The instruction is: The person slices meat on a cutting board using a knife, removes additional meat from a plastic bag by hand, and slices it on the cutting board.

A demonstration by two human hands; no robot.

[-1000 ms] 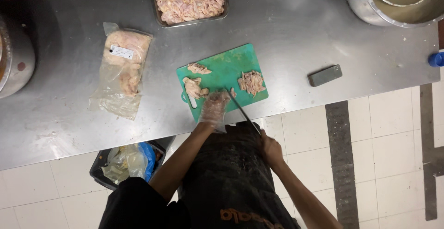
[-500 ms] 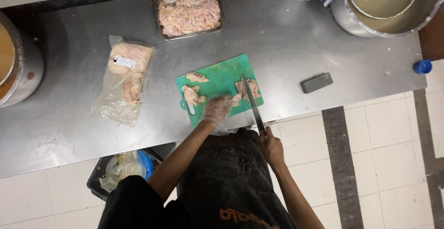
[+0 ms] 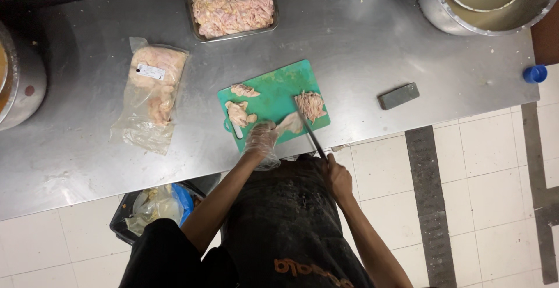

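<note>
A: Any packaging on the steel table (image 3: pixel 372 49)?

B: One. Clear plastic bag (image 3: pixel 150 96) of pale raw meat, lying flat on the left part, left of the green cutting board (image 3: pixel 279 90) and well apart from it. Meat sits in the far end; near end is mostly empty film, crumpled.

A: Labels?

B: One small white rectangular label (image 3: pixel 151 71), dark print at one end, stuck on the far part of that bag, slightly tilted.

A: Signs, screens?

B: A dark flat rectangular slab (image 3: pixel 398 96) lies right of the board; cannot tell if it's a screen. Orange lettering (image 3: pixel 305 269) shows on the person's black apron, bottom edge.
</note>
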